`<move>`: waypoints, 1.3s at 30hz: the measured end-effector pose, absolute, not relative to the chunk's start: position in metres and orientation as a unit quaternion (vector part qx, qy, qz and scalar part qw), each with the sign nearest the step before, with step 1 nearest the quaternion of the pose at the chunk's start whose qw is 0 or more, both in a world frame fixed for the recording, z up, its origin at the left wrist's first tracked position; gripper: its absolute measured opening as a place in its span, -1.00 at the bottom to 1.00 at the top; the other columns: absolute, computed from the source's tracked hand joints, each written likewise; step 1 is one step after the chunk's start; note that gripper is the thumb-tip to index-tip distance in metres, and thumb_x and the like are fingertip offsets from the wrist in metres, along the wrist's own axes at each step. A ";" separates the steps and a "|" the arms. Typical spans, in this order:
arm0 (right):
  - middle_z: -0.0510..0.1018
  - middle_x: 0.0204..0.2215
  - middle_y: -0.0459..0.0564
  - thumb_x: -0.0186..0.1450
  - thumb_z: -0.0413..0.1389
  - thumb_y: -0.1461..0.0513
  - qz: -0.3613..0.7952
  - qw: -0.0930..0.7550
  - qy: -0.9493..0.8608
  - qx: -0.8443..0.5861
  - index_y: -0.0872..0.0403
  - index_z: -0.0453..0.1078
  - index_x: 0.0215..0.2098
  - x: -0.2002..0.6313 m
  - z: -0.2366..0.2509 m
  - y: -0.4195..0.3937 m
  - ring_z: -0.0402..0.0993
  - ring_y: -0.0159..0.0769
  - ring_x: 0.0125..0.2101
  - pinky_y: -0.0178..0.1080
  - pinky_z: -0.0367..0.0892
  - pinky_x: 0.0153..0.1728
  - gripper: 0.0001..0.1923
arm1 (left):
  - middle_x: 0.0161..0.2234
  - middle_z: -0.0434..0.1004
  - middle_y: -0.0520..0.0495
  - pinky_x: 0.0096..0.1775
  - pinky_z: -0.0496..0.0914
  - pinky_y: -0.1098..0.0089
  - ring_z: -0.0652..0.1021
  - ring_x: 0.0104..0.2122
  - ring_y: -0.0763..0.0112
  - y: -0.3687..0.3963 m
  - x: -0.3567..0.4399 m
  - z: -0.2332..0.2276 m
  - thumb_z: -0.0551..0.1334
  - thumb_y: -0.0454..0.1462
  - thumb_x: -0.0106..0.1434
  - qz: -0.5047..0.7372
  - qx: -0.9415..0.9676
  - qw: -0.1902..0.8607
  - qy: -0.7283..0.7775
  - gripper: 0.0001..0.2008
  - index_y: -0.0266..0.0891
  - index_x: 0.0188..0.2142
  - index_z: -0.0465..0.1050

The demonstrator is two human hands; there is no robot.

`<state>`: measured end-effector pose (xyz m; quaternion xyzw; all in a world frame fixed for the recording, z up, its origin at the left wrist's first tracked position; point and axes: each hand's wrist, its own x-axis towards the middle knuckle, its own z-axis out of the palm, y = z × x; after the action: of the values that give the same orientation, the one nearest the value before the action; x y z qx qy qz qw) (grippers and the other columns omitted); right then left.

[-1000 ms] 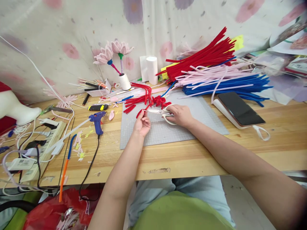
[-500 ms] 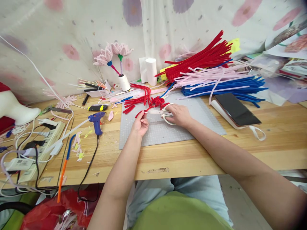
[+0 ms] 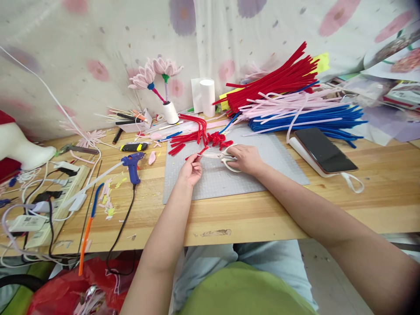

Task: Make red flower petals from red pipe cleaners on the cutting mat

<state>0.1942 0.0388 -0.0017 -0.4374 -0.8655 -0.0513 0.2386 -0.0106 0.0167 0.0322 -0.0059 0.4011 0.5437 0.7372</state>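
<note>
My left hand pinches a short red pipe cleaner piece over the grey cutting mat. My right hand grips white-handled scissors, whose blades point left and meet the red piece at my left fingertips. Just behind them lies a heap of cut and bent red pipe cleaner pieces on the mat's far edge.
Bundles of red, pink and blue pipe cleaners lie at the back right, a phone beside them. A blue glue gun, power strip and cables sit left. Pipe-cleaner flowers stand at the back.
The hands stay almost in place; the red piece at the scissor blades looks shorter and thinner than one second ago. The view shifted slightly.
</note>
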 end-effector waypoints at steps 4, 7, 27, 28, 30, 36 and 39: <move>0.52 -0.37 0.04 0.18 -0.02 0.07 -0.051 0.239 -0.865 -0.438 0.07 0.33 -0.35 0.193 -0.001 0.037 0.38 -0.23 -0.33 -0.27 0.10 -0.42 -0.76 | -0.63 0.39 0.07 -0.75 0.02 0.75 0.18 -0.79 0.82 0.015 -0.010 0.035 0.09 -0.40 0.17 0.541 0.001 0.743 0.394 -0.90 -0.36 -0.36 0.37; 0.50 -0.32 0.07 0.17 0.00 0.07 -0.048 0.251 -0.868 -0.426 0.08 0.32 -0.30 0.193 0.003 0.038 0.36 -0.19 -0.29 -0.24 0.14 -0.36 -0.74 | -0.63 0.40 0.08 -0.74 0.05 0.72 0.20 -0.78 0.80 0.015 -0.010 0.034 0.12 -0.39 0.15 0.545 0.030 0.739 0.394 -0.93 -0.34 -0.36 0.37; 0.49 -0.29 0.17 0.08 0.04 0.14 0.015 0.230 -0.701 -0.674 0.16 0.37 -0.26 0.253 -0.004 0.060 0.39 -0.09 -0.28 -0.16 0.23 -0.31 -0.69 | -0.59 0.43 0.04 -0.41 0.41 0.44 0.51 -0.52 0.48 0.021 -0.014 0.007 0.27 -0.30 0.03 0.569 0.339 0.585 0.468 -0.75 -0.29 -0.32 0.24; 0.49 -0.28 0.17 0.09 0.03 0.15 0.017 0.214 -0.700 -0.681 0.16 0.37 -0.25 0.251 -0.002 0.059 0.39 -0.09 -0.27 -0.17 0.23 -0.29 -0.69 | -0.57 0.45 0.03 -0.39 0.41 0.42 0.52 -0.50 0.46 0.021 -0.014 0.007 0.28 -0.30 0.02 0.566 0.341 0.588 0.467 -0.74 -0.29 -0.31 0.25; 0.48 -0.25 0.19 0.10 0.02 0.16 0.017 0.190 -0.696 -0.692 0.18 0.36 -0.23 0.248 0.000 0.058 0.38 -0.09 -0.24 -0.18 0.22 -0.26 -0.68 | -0.56 0.46 0.02 -0.35 0.42 0.38 0.53 -0.45 0.43 0.020 -0.015 0.008 0.28 -0.31 0.01 0.565 0.341 0.594 0.461 -0.74 -0.29 -0.31 0.25; 0.46 -0.25 0.22 0.11 0.01 0.16 0.016 0.206 -0.684 -0.699 0.19 0.30 -0.20 0.245 0.000 0.059 0.36 -0.07 -0.22 -0.16 0.20 -0.24 -0.67 | -0.46 0.50 -0.03 -0.23 0.38 0.37 0.53 -0.32 0.41 0.018 -0.015 0.013 0.26 -0.32 0.04 0.564 0.312 0.632 0.430 -0.82 -0.29 -0.35 0.31; 0.46 -0.27 0.19 0.10 0.03 0.12 0.022 0.262 -0.663 -0.701 0.16 0.28 -0.20 0.244 0.004 0.056 0.35 -0.09 -0.26 -0.18 0.19 -0.29 -0.65 | -0.37 0.51 -0.02 -0.24 0.35 0.42 0.52 -0.31 0.48 0.018 -0.017 0.015 0.25 -0.34 0.04 0.573 0.286 0.655 0.401 -0.86 -0.27 -0.37 0.33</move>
<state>0.2437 0.0559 0.0041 -0.7011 -0.6629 0.0215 0.2616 -0.0169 0.0181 0.0146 0.2864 0.4007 0.5730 0.6550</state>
